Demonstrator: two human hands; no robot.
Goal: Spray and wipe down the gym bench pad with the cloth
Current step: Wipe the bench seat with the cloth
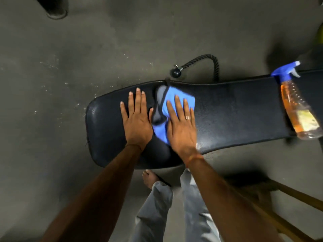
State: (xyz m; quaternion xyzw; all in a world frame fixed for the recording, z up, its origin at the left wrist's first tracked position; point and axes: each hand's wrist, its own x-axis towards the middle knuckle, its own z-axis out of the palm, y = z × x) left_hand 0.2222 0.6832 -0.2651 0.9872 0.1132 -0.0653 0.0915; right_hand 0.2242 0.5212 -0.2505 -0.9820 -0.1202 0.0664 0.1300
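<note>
Wiping is the step in hand: the right grip [181, 123], flat with fingers straight, presses the blue cloth [176, 96] onto the gym bench pad [236, 110] (left grip [137, 117] equally flat on bare pad beside it); next, probably a sweep toward the spray bottle [297, 109].

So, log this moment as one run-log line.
phase: wipe | left hand: flat on bench pad | right hand: flat on blue cloth | spray bottle: lying on pad

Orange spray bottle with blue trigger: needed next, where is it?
Head view, far right: the spray bottle lies across the black bench pad, right of the blue cloth.
</note>
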